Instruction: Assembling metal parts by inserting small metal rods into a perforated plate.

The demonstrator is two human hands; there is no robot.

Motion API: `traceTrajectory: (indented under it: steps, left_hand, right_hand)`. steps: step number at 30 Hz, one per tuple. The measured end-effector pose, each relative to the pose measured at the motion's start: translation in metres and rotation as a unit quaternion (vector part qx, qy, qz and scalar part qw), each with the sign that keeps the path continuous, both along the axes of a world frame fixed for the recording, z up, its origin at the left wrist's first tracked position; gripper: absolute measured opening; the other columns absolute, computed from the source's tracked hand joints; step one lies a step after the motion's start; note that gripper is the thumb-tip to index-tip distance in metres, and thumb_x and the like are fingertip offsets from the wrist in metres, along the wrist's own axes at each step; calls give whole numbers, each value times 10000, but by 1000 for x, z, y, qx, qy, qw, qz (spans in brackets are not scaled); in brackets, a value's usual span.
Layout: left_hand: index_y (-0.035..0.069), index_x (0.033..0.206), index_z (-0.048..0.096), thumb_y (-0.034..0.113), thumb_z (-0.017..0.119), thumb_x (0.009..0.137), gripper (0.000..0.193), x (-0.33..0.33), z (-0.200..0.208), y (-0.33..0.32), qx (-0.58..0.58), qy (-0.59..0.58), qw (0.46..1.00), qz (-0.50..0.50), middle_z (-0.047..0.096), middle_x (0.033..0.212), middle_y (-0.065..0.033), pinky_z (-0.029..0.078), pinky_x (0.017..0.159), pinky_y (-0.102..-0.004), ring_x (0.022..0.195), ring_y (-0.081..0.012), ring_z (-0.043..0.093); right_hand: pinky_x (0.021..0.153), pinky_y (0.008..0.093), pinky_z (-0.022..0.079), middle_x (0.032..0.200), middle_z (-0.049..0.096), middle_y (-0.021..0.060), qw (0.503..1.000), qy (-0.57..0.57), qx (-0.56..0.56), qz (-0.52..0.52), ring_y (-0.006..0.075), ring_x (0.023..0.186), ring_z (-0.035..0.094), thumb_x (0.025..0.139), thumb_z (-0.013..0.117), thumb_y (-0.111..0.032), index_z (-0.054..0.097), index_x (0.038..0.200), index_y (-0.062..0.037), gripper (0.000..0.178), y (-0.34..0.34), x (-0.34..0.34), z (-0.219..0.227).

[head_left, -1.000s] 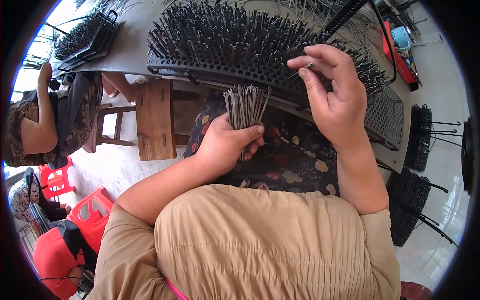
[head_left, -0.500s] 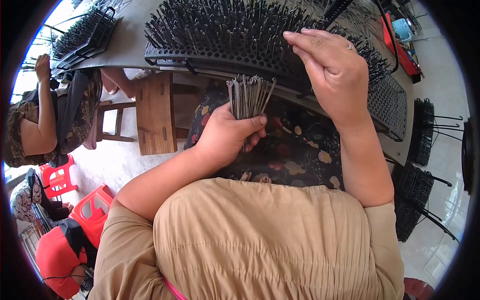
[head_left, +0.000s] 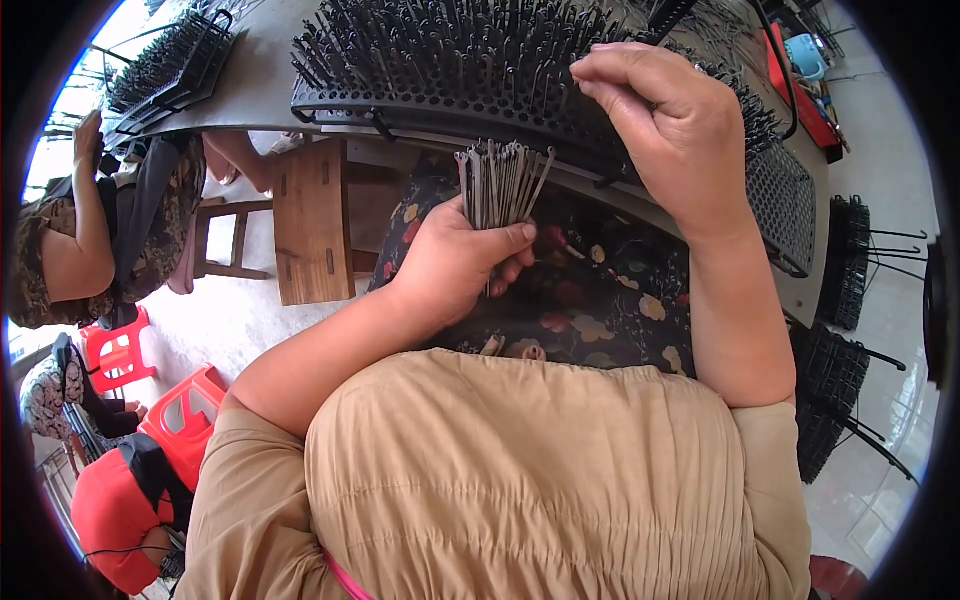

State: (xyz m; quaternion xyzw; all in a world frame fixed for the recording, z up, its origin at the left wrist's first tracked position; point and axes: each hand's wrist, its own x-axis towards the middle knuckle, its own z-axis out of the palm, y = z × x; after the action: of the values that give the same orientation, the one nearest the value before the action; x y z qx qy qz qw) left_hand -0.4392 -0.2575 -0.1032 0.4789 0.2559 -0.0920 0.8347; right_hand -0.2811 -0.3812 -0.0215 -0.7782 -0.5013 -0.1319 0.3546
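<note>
L hand (head_left: 455,255) had fingers wrapped tight round the rod bundle (head_left: 497,190), looped ends up, on the body side of the black rack (head_left: 430,108) on the bench (head_left: 262,85). R hand (head_left: 685,130) hung at the rack, fingers nearly together; couldn't tell if pinching anything. Step prob. = setting rods in holes 1-by-1; next move called for careful aim.

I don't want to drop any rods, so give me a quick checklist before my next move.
1. Left hand gripping the bundle of metal rods: ok, closed around it.
2. Bundle neat: not ok, one rod splays out to the right.
3. Right hand at the black rack: ok, over its front part in this view.
4. Anything pinched in the right hand: cannot tell, too small to make out.
5. Open holes near the rack's front edge: ok, several show.
</note>
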Motion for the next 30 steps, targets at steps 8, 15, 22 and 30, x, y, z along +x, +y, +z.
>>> traceTrajectory:
  steps: [8, 15, 22, 30]
  left_hand:
    - [28, 921, 578, 68, 636, 890, 76, -1, -1, 1, 0, -8, 1000, 3, 618, 728, -55, 428, 461, -237, 566, -106, 558]
    - [30, 937, 577, 71, 638, 886, 90, -1, 0, 0, 4, -5, 1000, 1, 616, 739, -52, 429, 464, -234, 579, -102, 557]
    - [25, 939, 574, 76, 652, 877, 112, -5, 0, 0, 2, -12, 1000, 1, 618, 728, -43, 438, 461, -235, 566, -92, 554]
    - [27, 925, 584, 83, 657, 877, 104, -10, 4, -1, 30, 1, 1000, -7, 628, 716, -41, 441, 458, -235, 552, -92, 553]
  right_hand:
    - [801, 232, 535, 960, 729, 83, 995, 85, 35, -41, 128, 878, 688, 837, 680, -4, 733, 958, -21, 133, -7, 1, -3]
    - [908, 252, 501, 997, 729, 76, 991, 124, 35, -32, 170, 1066, 649, 857, 655, 17, 736, 972, -4, 142, -24, 11, -7]
    - [1006, 284, 441, 1064, 714, 81, 994, 111, 10, -1, 204, 1161, 603, 891, 615, 19, 723, 1030, -7, 177, -32, 22, -8]
    - [1018, 301, 446, 1092, 707, 89, 995, 83, 16, 46, 210, 1193, 585, 922, 592, -15, 715, 1079, -28, 200, -21, 15, -12]
